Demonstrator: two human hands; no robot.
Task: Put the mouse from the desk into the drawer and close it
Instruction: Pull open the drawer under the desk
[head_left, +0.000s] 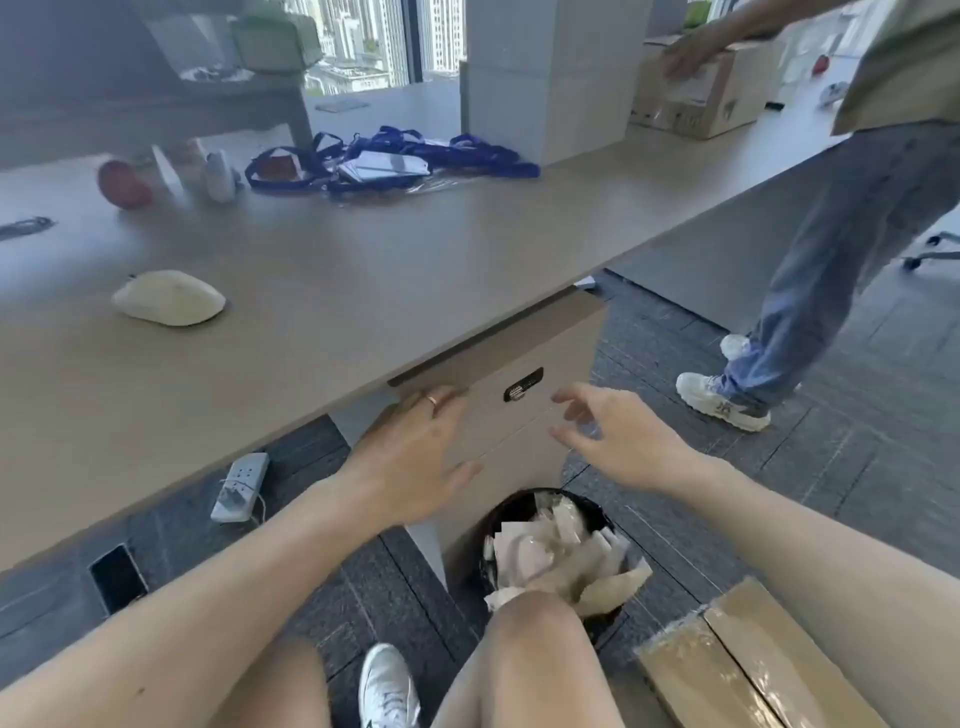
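Note:
A cream-white mouse (169, 298) lies on the wooden desk (363, 270) at the left, away from both hands. Under the desk's front edge stands a drawer cabinet; its top drawer (498, 410) has a dark lock plate and looks shut. My left hand (415, 457) rests flat against the left part of the drawer front, its fingertips at the drawer's top edge under the desk. My right hand (618, 441) hovers in front of the drawer's right side, fingers spread and holding nothing.
A black waste bin (550, 551) full of paper stands right below the drawer. A cardboard box (737, 660) sits at lower right. Blue lanyards (395, 156) and a red apple (123, 184) lie on the desk. Another person (831, 234) stands at right. A power strip (240, 486) lies on the floor.

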